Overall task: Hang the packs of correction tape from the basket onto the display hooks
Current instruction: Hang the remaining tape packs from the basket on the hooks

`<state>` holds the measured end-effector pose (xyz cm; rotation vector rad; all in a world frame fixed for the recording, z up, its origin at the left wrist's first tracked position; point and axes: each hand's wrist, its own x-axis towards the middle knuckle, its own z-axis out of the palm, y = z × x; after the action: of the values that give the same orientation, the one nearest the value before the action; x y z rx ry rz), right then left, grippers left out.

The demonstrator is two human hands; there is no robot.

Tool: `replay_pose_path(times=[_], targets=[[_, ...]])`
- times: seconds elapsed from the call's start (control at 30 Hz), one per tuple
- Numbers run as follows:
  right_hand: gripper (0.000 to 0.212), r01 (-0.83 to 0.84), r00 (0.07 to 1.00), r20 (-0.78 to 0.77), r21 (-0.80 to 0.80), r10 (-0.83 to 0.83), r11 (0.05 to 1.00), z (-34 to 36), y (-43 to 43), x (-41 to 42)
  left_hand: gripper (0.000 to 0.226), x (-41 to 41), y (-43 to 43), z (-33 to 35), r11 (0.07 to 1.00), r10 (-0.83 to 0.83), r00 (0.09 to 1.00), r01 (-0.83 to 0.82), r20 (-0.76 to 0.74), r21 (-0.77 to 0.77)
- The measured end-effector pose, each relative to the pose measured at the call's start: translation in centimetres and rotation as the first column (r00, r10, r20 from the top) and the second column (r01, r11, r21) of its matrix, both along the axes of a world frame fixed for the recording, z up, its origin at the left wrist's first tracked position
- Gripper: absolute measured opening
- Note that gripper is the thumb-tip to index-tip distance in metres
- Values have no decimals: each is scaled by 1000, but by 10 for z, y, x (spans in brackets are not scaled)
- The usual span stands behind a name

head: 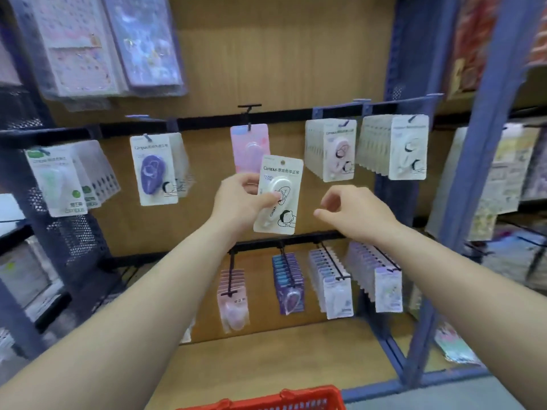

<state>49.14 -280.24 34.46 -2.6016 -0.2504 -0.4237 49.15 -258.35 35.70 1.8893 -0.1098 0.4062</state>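
Correction tape pack (281, 174) sits pinched in the left grip (238, 204), just beside the loosely curled, empty right grip (355, 214).

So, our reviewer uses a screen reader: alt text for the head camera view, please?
A person's left hand holds a white carded pack of correction tape up before a wooden display board, below a pink pack hanging on a black metal hook; the right hand, loosely curled, holds nothing. The rim of a red plastic basket shows at the bottom.
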Motion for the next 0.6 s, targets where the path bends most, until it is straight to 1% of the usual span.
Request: replay_pose_path(times=[0.1,0.17,0.27,0.33,0.47,0.6], targets=[[19,78,997,6,20,-78,997,-4,-51,-1,33,21,-56,7,993,-85,996,83,23,81],[19,117,993,0,29,-117,993,-6,-84,0,34,35,-94,12,986,-115,992,108,49,129],[21,184,983,-7,44,-184,982,-9,-129,1,33,55,-147,19,973,-169,984,157,62,167],[21,220,975,2,46,-220,974,-10,-155,2,36,69,-177,24,966,-197,978,180,73,187],[19,244,970,-6,19,-244,970,-14,-190,5,42,95,-223,33,975,-190,976,175,108,134],[18,237,971,-22,-4,-237,972,-19,-208,10,36,115,-246,38,982,-169,976,154,141,107]])
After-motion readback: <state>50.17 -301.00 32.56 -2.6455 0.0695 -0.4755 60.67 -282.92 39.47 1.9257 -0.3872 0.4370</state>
